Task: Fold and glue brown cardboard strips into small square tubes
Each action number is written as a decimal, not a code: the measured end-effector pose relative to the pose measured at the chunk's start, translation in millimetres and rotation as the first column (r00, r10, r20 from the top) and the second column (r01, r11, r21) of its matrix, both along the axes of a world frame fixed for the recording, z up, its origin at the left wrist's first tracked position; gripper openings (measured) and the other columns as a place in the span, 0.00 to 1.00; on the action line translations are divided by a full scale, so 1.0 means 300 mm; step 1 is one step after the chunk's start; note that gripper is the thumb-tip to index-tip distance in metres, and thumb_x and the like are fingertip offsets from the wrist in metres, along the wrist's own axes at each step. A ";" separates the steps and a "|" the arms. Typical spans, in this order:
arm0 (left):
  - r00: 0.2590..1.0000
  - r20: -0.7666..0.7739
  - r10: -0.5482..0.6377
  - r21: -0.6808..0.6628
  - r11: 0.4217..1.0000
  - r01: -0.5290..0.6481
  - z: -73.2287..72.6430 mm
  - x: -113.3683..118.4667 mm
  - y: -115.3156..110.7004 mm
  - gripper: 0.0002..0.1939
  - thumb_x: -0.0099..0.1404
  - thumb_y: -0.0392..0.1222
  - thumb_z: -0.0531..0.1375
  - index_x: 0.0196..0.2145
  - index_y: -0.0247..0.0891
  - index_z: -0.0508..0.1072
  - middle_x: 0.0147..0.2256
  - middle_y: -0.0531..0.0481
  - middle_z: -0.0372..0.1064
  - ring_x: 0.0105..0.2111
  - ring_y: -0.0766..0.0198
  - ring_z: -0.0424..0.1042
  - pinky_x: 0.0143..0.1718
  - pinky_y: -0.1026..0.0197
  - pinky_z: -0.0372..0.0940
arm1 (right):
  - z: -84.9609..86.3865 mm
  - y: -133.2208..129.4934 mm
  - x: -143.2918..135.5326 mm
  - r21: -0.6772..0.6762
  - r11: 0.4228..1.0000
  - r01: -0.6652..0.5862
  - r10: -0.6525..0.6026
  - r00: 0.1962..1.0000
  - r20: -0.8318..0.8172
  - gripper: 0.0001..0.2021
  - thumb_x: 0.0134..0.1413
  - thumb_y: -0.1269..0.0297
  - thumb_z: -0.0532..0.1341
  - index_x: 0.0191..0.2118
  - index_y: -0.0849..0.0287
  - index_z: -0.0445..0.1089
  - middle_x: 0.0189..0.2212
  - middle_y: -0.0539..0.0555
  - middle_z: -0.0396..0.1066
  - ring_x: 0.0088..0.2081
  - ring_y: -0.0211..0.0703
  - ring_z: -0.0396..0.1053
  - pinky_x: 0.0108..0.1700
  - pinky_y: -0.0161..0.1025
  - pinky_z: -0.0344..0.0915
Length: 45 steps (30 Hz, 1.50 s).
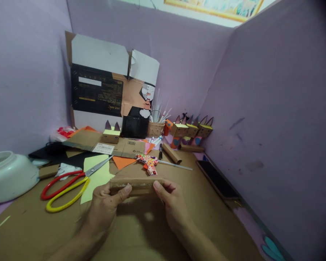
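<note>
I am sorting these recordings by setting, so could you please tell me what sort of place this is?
It looks like a craft corner: large scissors lie partly on cut yellow paper, and eared cardboard figures stand towards the back.

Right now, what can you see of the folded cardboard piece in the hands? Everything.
The folded cardboard piece is plain brown, long and narrow, with lengthwise folds. Patchy whitish, shiny marks run along its near side; glue or tape, I can't tell. It sits roughly level, crosswise in front of the person, raised above a brown cardboard sheet. The left grip holds its left end, the right grip its right end. The underside is hidden.
</note>
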<state>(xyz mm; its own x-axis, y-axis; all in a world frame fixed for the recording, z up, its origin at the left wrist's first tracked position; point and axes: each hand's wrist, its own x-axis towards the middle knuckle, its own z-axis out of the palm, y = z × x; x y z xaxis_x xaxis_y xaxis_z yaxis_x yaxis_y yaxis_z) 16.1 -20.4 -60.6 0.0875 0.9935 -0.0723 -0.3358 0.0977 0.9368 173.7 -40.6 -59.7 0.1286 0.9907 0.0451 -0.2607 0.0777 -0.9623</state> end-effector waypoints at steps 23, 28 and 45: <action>1.000 0.021 0.017 0.013 1.000 -0.017 0.017 0.008 0.002 0.09 0.43 0.39 0.68 0.25 0.35 0.78 0.24 0.49 0.74 0.27 0.59 0.71 0.33 0.60 0.67 | -0.024 0.013 0.006 -0.048 0.996 0.070 -0.073 0.994 -0.076 0.07 0.35 0.63 0.67 0.20 0.62 0.74 0.21 0.51 0.72 0.24 0.39 0.65 0.29 0.35 0.60; 0.995 0.068 0.070 -0.043 0.997 -0.067 0.033 0.002 0.009 0.11 0.37 0.39 0.70 0.22 0.34 0.77 0.22 0.50 0.73 0.26 0.62 0.71 0.32 0.62 0.66 | -0.031 0.024 0.032 -0.025 0.994 0.111 -0.111 0.994 -0.016 0.08 0.37 0.61 0.66 0.19 0.60 0.73 0.22 0.51 0.72 0.27 0.40 0.66 0.30 0.35 0.60; 0.999 0.040 0.003 -0.051 0.999 -0.001 0.008 0.016 0.003 0.09 0.42 0.41 0.69 0.19 0.34 0.75 0.20 0.51 0.72 0.24 0.64 0.69 0.29 0.63 0.65 | 0.003 0.005 0.018 0.064 0.998 -0.013 0.005 0.993 0.116 0.10 0.39 0.61 0.66 0.31 0.58 0.76 0.41 0.57 0.73 0.45 0.52 0.68 0.48 0.45 0.61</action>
<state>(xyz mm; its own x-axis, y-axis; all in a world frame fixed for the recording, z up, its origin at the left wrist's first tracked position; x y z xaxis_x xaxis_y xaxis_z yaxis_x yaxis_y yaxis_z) 20.8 -19.6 -58.3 0.0897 0.9887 -0.1197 -0.3730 0.1448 0.9165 179.0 -39.1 -58.9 0.1100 0.9863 0.1226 -0.1487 0.1383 -0.9792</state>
